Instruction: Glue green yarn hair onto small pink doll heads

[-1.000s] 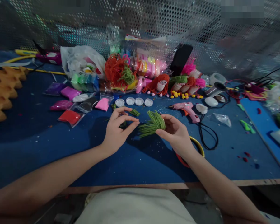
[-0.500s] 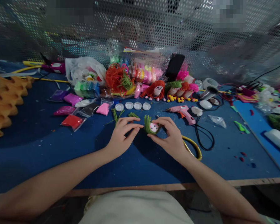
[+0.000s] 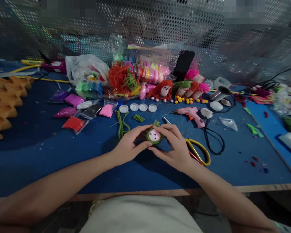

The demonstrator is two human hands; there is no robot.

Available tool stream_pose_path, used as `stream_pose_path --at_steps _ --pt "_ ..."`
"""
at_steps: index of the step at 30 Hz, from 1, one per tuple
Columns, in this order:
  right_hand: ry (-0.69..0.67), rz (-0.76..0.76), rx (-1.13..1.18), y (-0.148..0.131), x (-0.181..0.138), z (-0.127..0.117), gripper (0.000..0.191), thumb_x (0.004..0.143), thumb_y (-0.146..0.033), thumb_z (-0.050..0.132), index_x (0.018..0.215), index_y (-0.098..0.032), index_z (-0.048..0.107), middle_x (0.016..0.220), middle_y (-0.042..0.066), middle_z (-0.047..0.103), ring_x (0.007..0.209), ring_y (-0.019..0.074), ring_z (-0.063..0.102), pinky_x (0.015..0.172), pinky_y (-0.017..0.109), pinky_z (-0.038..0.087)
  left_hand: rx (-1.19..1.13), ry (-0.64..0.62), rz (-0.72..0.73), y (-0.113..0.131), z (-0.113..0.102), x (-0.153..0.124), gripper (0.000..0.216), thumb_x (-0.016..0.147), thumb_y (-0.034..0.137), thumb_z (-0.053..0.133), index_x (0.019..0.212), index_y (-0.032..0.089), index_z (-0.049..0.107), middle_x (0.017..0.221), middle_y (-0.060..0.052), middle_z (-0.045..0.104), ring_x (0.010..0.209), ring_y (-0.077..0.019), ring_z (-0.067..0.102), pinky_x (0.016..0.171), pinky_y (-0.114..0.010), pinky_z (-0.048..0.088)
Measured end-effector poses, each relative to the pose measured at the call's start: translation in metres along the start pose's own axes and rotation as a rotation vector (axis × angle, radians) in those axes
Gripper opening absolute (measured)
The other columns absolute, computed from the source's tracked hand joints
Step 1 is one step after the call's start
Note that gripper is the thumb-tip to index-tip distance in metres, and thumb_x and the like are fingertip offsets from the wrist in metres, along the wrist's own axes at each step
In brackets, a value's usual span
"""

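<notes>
Between both hands is a small round doll head point(image 3: 154, 136) with a white-and-pink face, dark dots on it and green yarn around its rim. My left hand point(image 3: 133, 142) grips its left side with fingertips above and thumb below. My right hand point(image 3: 173, 144) holds the right side in the same way, fingers curved over the edge. Just beyond my left hand lie a loose bundle of green yarn point(image 3: 122, 124) and a shorter green yarn bunch point(image 3: 138, 118). Scissors with yellow handles point(image 3: 202, 150) lie partly under my right hand, their tip showing past it.
A pink glue gun point(image 3: 192, 116) with a black cord lies to the right. White round caps point(image 3: 134, 107) form a row behind the yarn. Farther back stand yarn-haired dolls point(image 3: 165, 90) and a phone point(image 3: 184, 64). Clay packets point(image 3: 75, 124) lie left, near an orange egg tray point(image 3: 9, 103).
My left hand has moved right and closed on the doll head, which both hands now hold. The head has shifted slightly left and down, and its green yarn strands no longer stand up as high.
</notes>
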State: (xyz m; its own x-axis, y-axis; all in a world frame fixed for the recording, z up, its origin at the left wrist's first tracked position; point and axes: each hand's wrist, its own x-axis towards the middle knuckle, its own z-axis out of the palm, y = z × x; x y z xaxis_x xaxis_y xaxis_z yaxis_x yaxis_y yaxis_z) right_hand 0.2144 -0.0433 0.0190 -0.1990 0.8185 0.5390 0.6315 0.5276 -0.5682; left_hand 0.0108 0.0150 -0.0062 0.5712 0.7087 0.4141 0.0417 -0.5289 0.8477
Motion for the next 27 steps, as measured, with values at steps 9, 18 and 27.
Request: stream_pose_path --at_steps 9,18,27 --pt "0.037 -0.03 0.034 -0.005 0.001 -0.003 0.034 0.089 -0.022 0.072 0.121 -0.029 0.066 0.107 0.006 0.068 0.098 0.0207 0.069 0.086 0.036 0.06 -0.065 0.008 0.055 0.002 0.0 0.0 0.063 0.082 0.03 0.081 0.14 0.025 0.058 0.135 -0.015 0.067 0.123 -0.0275 0.068 0.1 -0.04 0.06" --pt "0.025 -0.026 0.162 -0.009 0.003 -0.017 0.03 0.088 -0.018 0.073 0.117 -0.027 0.071 0.101 0.007 0.072 0.09 0.0184 0.071 0.08 0.031 0.06 -0.222 -0.017 0.003 0.003 0.0 -0.002 0.05 0.087 0.032 0.077 0.134 0.023 0.059 0.135 -0.015 0.068 0.119 -0.0236 0.07 0.098 -0.032 0.06" --pt "0.049 -0.087 0.134 -0.004 0.004 -0.017 0.025 0.088 -0.018 0.075 0.112 -0.025 0.076 0.093 0.004 0.073 0.081 0.0138 0.071 0.073 0.025 0.059 -0.175 -0.03 0.022 0.003 -0.002 -0.003 0.056 0.083 0.036 0.08 0.134 0.022 0.061 0.133 -0.013 0.07 0.12 -0.0249 0.07 0.1 -0.033 0.06"
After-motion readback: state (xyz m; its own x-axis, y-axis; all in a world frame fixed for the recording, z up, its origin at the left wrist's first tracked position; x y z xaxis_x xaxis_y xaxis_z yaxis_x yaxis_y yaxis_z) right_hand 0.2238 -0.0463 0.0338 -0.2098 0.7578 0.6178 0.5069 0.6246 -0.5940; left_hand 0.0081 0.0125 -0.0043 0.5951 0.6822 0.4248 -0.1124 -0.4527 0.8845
